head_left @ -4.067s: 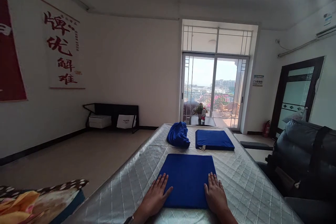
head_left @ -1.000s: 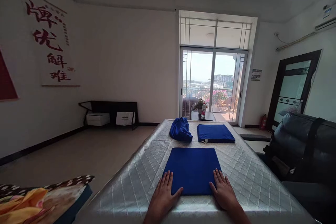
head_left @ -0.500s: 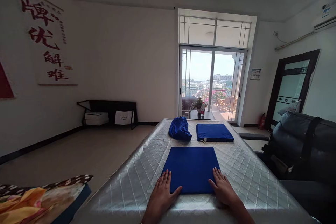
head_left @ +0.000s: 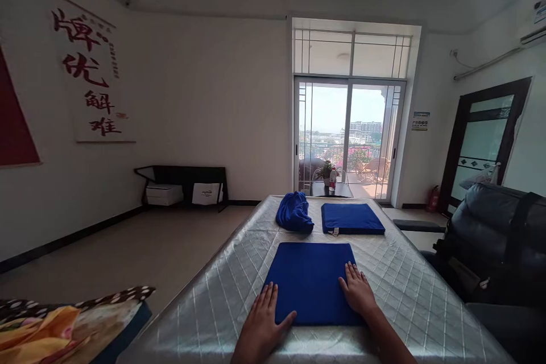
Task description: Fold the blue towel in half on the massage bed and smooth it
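Observation:
A flat blue folded cloth (head_left: 313,281) lies on the silver quilted table cover (head_left: 217,301) right in front of me. My left hand (head_left: 265,318) rests on its left edge, fingers stretched forward and thumb out to the side. On the opposite edge lies my right hand (head_left: 358,290), palm down with its fingers extended. Neither hand grips anything. Farther off, a crumpled blue cloth (head_left: 294,212) sits in a heap at the left. Beside it, to the right, is a neatly folded blue stack (head_left: 352,218) with a small white tag on its near edge.
A black padded chair (head_left: 490,244) stands along the right side. Colourful bedding (head_left: 55,330) is at the lower left. Past the far end are a small table with a bottle (head_left: 333,180) and a potted plant (head_left: 326,172), before a sliding glass door (head_left: 347,136).
My right hand has slid forward along the cloth's right edge. My left hand stays by the left edge. The view has shifted slightly.

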### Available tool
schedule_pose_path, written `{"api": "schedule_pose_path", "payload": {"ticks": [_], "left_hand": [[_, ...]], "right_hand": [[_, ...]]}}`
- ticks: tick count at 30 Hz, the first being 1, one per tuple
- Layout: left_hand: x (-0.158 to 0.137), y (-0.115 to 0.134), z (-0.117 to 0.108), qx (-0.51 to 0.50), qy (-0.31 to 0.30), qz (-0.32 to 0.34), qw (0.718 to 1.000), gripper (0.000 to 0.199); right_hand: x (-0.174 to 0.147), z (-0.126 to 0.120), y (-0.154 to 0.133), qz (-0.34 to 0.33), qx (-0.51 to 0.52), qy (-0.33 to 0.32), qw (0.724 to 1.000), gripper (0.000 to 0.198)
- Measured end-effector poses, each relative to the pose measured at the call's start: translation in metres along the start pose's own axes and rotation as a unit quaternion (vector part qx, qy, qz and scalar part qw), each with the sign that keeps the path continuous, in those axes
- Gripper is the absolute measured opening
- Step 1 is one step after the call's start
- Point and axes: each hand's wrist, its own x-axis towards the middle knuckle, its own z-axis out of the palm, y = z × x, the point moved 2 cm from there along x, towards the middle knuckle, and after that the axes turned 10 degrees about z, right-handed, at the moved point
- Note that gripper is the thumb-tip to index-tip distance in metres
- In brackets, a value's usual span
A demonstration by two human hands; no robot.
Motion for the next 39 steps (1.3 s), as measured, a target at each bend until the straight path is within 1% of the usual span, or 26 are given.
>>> {"api": "schedule_pose_path", "payload": {"ticks": [3,7,12,14,16,18,19,22,24,26,28,29,31,33,36,39], "left_hand": [[0.002,-0.003,0.005,-0.001,0.02,0.008,1.0,0.103],[0.003,-0.002,0.007,0.016,0.038,0.004,0.999,0.1],[-0.001,0.002,-0.001,0.073,0.113,0.035,0.99,0.077],[0.0,0.003,-0.004,0.089,0.122,0.041,0.988,0.071],[0.006,0.01,-0.006,0.087,0.11,0.052,0.989,0.067],[0.018,0.027,-0.005,0.068,0.086,0.078,0.991,0.063],[0.026,0.04,-0.005,0.054,0.075,0.097,0.991,0.062],[0.055,0.089,0.003,0.019,0.051,0.166,0.985,0.062],[0.077,0.124,0.013,0.0,0.042,0.214,0.976,0.065],[0.095,0.151,0.025,-0.019,0.037,0.258,0.965,0.068],[0.109,0.165,0.036,-0.032,0.029,0.278,0.96,0.069],[0.114,0.167,0.04,-0.035,0.022,0.275,0.961,0.07],[0.119,0.162,0.046,-0.033,0.002,0.249,0.968,0.073],[0.12,0.146,0.046,-0.021,-0.012,0.214,0.977,0.076],[0.117,0.107,0.039,0.011,-0.02,0.16,0.987,0.078],[0.111,0.056,0.027,0.043,-0.024,0.105,0.993,0.08]], "right_hand": [[0.001,0.007,0.003,-0.002,0.0,0.006,1.0,0.072],[0.0,0.007,0.004,-0.004,0.002,0.011,1.0,0.072],[-0.001,0.005,0.003,0.002,0.007,0.012,1.0,0.071],[-0.001,0.004,0.003,0.0,0.011,0.011,1.0,0.071],[-0.002,0.004,0.003,-0.002,0.016,0.013,1.0,0.071],[-0.003,0.002,0.002,0.0,0.02,0.013,1.0,0.071],[-0.004,0.001,0.002,0.002,0.022,0.012,1.0,0.07],[-0.005,0.0,0.002,0.005,0.02,0.01,1.0,0.07],[-0.006,0.0,0.003,-0.004,0.012,0.008,1.0,0.069],[-0.007,0.0,0.005,-0.019,0.001,0.004,1.0,0.066],[-0.008,0.0,0.006,-0.028,-0.005,0.001,1.0,0.065],[-0.008,0.0,0.006,-0.026,-0.004,0.001,1.0,0.065],[-0.008,0.0,0.006,-0.016,0.006,0.003,1.0,0.065],[-0.007,-0.002,0.004,-0.007,0.02,0.004,1.0,0.065],[-0.007,-0.003,0.002,0.002,0.032,0.006,0.999,0.069],[-0.006,-0.003,0.002,0.003,0.031,0.008,0.999,0.07]]}}
